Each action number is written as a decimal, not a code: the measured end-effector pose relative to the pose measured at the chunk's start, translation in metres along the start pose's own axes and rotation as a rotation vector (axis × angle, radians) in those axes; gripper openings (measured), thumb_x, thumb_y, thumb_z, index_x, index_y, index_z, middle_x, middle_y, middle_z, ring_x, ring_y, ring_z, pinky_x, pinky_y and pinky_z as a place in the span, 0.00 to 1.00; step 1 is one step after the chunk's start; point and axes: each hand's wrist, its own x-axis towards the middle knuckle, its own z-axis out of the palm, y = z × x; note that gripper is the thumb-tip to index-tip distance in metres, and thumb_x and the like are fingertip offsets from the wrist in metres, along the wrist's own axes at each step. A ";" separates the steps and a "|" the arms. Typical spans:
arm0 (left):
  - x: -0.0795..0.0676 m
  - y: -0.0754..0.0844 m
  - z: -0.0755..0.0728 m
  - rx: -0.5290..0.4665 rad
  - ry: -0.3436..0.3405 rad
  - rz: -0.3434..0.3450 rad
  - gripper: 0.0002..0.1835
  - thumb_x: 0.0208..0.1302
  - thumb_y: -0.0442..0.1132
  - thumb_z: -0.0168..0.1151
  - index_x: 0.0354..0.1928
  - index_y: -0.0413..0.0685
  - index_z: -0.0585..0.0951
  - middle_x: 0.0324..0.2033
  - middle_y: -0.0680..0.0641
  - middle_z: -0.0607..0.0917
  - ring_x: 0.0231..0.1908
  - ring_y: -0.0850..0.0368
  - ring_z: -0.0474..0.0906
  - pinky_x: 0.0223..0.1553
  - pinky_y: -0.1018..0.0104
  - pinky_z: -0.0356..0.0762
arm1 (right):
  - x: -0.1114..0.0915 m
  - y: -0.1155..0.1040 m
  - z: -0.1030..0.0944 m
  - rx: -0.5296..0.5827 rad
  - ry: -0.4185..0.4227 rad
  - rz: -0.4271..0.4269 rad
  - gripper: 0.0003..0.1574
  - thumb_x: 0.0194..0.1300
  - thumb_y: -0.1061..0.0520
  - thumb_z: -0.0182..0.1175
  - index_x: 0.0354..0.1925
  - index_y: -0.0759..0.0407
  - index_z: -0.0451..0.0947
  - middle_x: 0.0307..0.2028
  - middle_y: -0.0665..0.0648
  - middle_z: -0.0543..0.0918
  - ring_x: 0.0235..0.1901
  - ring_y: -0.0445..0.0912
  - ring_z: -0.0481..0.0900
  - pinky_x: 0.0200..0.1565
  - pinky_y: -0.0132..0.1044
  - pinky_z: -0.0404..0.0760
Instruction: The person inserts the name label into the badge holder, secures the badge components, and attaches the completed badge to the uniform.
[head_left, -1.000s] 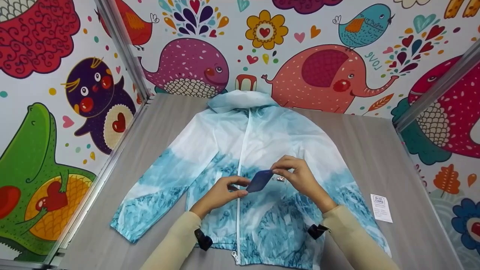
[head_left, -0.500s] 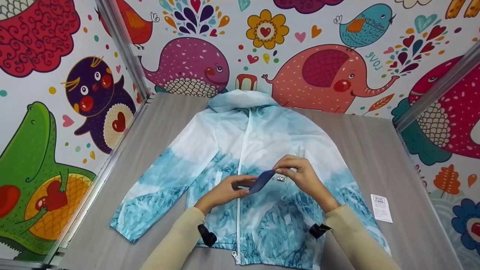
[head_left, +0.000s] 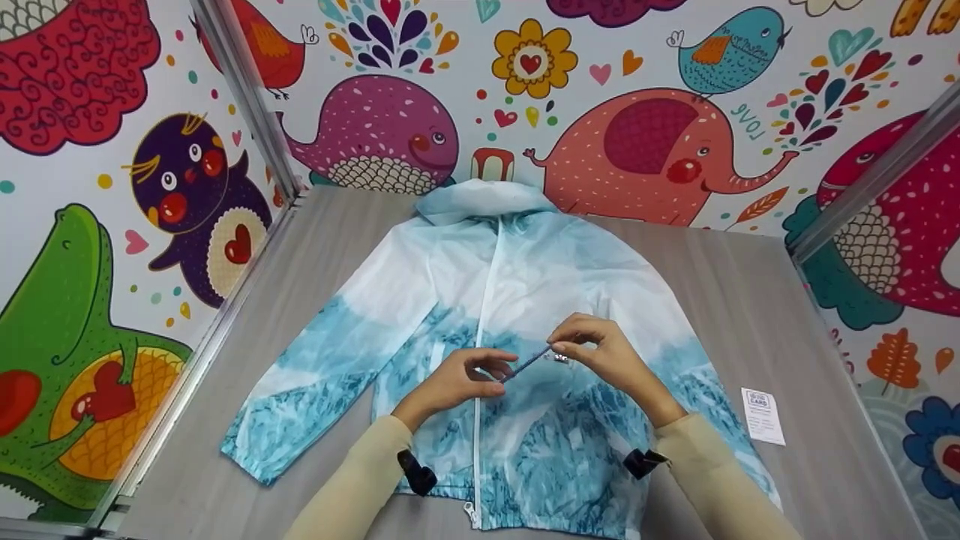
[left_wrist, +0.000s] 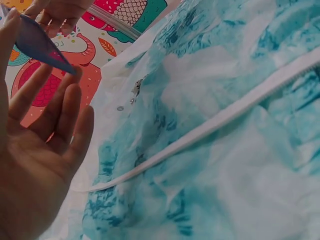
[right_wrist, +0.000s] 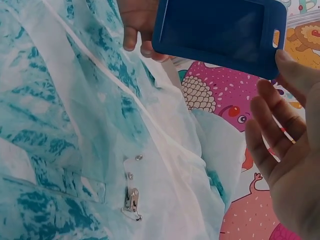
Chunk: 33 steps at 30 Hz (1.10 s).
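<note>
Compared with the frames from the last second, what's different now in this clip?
The blue card holder has turned: its face showed to the head camera earlier, and now it is seen nearly edge-on. The left hand and right hand have shifted slightly to the right, both still holding it. The jacket, metal clip and white card stayed put.
</note>
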 end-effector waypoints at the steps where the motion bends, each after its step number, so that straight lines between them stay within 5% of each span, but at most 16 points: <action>1: 0.000 0.000 0.001 0.029 0.025 0.006 0.28 0.63 0.46 0.69 0.64 0.53 0.77 0.55 0.42 0.82 0.54 0.42 0.78 0.51 0.54 0.81 | -0.001 0.001 0.000 -0.013 -0.008 0.012 0.11 0.65 0.68 0.62 0.43 0.57 0.86 0.39 0.57 0.84 0.36 0.40 0.81 0.41 0.36 0.82; 11: 0.000 -0.001 0.008 0.278 0.239 0.050 0.30 0.53 0.51 0.76 0.59 0.55 0.81 0.53 0.50 0.83 0.53 0.43 0.76 0.56 0.46 0.75 | -0.011 -0.005 0.000 -0.137 -0.094 0.155 0.19 0.62 0.52 0.69 0.52 0.48 0.82 0.47 0.51 0.83 0.42 0.48 0.79 0.46 0.44 0.80; 20: 0.000 0.003 0.011 0.401 0.321 0.090 0.31 0.47 0.54 0.79 0.56 0.61 0.82 0.52 0.51 0.80 0.53 0.48 0.76 0.56 0.45 0.77 | -0.014 -0.011 0.006 -0.286 -0.148 0.198 0.35 0.54 0.45 0.75 0.59 0.47 0.78 0.53 0.49 0.79 0.47 0.47 0.76 0.50 0.51 0.77; 29: 0.000 0.007 0.015 0.498 0.336 0.147 0.34 0.48 0.51 0.80 0.59 0.58 0.79 0.53 0.49 0.73 0.49 0.54 0.76 0.51 0.47 0.81 | -0.020 -0.009 0.016 -0.681 -0.141 0.041 0.45 0.47 0.42 0.78 0.61 0.54 0.76 0.54 0.53 0.78 0.50 0.47 0.80 0.48 0.45 0.83; 33: 0.000 0.006 0.017 0.473 0.328 0.139 0.35 0.48 0.45 0.80 0.61 0.56 0.78 0.56 0.47 0.71 0.50 0.52 0.76 0.51 0.50 0.81 | -0.022 -0.005 0.020 -0.747 -0.108 -0.010 0.46 0.46 0.41 0.79 0.61 0.55 0.76 0.53 0.54 0.79 0.48 0.46 0.80 0.48 0.43 0.83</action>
